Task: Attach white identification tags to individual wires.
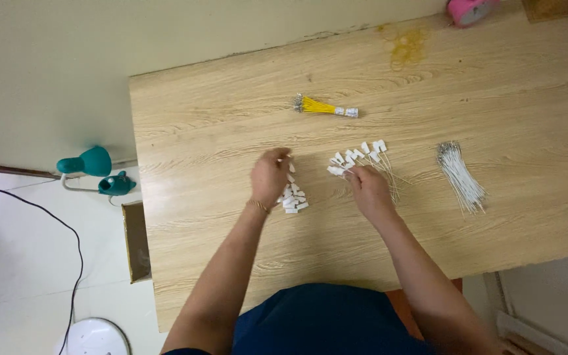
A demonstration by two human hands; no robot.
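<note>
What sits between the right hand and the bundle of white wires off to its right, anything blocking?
Nothing visible blocks it. The right hand rests at the tagged wires; some of their thin ends fan out rightwards beside it. Past them, only bare wooden table shows before the white wire bundle.

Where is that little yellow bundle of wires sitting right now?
In the head view, the yellow wire bundle lies alone on the wooden table, beyond both hands, a little past the left hand and the pile of white tags.
</note>
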